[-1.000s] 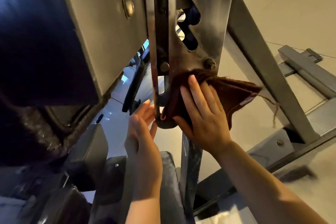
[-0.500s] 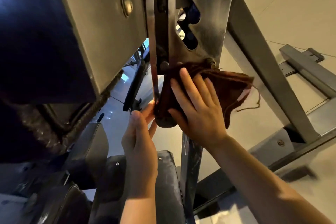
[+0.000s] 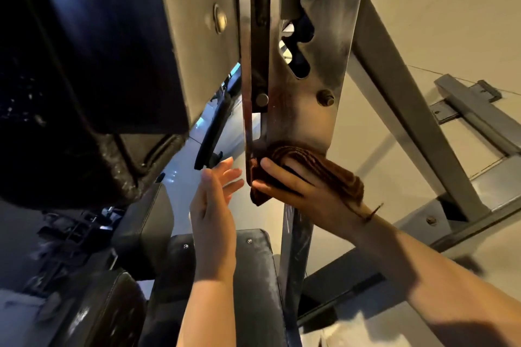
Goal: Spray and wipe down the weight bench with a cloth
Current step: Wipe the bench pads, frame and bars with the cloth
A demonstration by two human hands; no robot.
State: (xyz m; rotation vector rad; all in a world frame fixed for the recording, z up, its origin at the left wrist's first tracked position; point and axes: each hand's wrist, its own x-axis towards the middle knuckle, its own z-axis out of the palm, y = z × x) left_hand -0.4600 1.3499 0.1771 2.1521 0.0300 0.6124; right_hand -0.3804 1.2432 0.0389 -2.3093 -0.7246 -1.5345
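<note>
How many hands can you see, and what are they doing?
2. The right hand presses a brown cloth against the bottom of the metal bracket. The left hand is open just left of it, holding nothing.

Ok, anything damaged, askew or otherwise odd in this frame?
Only small things. The brown cloth in the right hand is fraying: a loose thread trails at the wrist. The bench's metal adjustment bracket looks smudged and worn. Nothing spilled or broken.

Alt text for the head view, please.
The right hand presses a brown cloth against the lower end of the weight bench's metal bracket. The left hand hovers open beside it, above a black pad.
</note>
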